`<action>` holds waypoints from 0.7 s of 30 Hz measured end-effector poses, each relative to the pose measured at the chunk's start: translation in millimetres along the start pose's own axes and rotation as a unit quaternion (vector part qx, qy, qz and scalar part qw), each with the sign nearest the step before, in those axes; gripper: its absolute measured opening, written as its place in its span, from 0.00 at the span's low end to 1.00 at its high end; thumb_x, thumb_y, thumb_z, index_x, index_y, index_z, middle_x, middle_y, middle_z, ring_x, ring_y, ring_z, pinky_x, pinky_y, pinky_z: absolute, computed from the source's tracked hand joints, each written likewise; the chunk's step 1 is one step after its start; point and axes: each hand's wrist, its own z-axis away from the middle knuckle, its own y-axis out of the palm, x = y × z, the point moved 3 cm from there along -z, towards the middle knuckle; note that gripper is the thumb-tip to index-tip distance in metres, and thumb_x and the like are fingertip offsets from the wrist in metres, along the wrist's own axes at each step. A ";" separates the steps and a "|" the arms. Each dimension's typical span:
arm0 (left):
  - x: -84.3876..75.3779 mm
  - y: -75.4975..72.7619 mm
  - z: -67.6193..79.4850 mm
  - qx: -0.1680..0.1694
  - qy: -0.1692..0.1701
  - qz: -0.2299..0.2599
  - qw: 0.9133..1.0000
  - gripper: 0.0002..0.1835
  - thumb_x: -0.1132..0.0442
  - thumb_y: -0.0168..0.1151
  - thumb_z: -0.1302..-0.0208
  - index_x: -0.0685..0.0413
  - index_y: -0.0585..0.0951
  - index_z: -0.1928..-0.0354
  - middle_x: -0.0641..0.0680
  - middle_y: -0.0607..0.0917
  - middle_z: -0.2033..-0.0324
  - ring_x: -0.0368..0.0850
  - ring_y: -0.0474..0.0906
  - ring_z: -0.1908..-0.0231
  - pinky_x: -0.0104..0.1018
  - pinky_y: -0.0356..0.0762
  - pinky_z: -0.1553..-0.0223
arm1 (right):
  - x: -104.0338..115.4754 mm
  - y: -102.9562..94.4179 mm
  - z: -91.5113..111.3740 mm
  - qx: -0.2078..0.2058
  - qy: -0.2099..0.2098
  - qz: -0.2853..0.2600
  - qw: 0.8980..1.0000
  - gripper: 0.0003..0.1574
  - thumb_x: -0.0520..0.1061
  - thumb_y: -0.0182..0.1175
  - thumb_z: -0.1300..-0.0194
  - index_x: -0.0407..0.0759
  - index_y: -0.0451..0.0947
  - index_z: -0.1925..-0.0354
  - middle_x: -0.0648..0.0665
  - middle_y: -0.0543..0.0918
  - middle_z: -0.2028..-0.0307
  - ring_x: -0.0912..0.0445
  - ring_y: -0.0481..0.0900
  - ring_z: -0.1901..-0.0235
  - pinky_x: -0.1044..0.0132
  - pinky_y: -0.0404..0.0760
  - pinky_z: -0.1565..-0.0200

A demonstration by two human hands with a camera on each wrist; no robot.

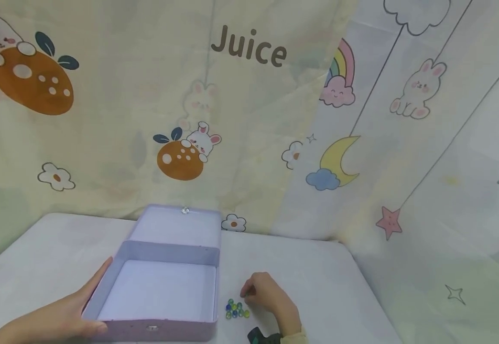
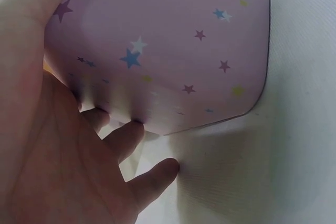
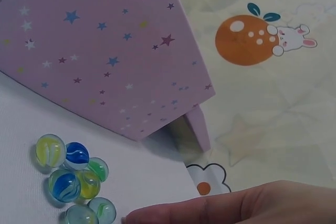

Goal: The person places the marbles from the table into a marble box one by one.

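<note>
A lilac metal box with a star pattern outside stands with its lid tipped back; its visible interior is bare. My left hand holds the front left corner, thumb at the front and fingers along the left side. In the left wrist view its fingertips touch the starry wall, the little finger apart from it. Right of the box lies a cluster of glass marbles, blue, green and yellow. Beside them is my right hand, fingers bent downward; whether a marble is between the fingertips is hidden.
A white-covered table carries everything. Behind it hangs a printed cloth with rabbits and fruit, close to the raised lid. A small clasp sits on the box front. A dark wrist device is on my right wrist.
</note>
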 end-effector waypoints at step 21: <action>0.3 3.2 0.4 -0.022 0.006 0.040 0.999 0.64 0.57 0.72 0.53 0.47 0.33 0.25 0.30 0.45 0.29 0.20 0.59 0.44 0.09 0.51 0.51 | 5.0 0.2 -6.9 0.004 0.017 -0.012 1.000 0.05 0.37 0.67 0.47 0.46 0.85 0.69 0.55 0.83 0.74 0.64 0.76 0.72 0.68 0.77 0.65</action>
